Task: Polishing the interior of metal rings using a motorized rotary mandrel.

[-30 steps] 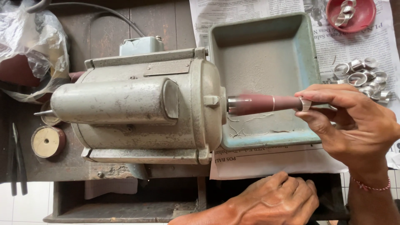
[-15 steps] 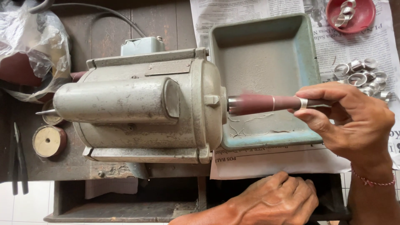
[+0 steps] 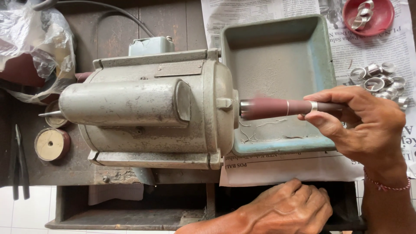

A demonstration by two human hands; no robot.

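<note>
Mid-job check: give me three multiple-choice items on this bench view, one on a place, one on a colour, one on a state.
1. Where does the silver metal ring sit?
A. on the reddish-brown tapered sanding spindle
B. in the round red dish
C. on the floor

2. What colour is the rectangular metal tray?
A. yellow
B. blue-green
C. black

3. What is the left hand doing?
A. holding pliers
B. lifting the tray
C. resting empty at the bench's front edge

Answers: 1 A, the right hand pinches it there. 2 B, its walls are blue-green. 3 C, nothing shows in it.
</note>
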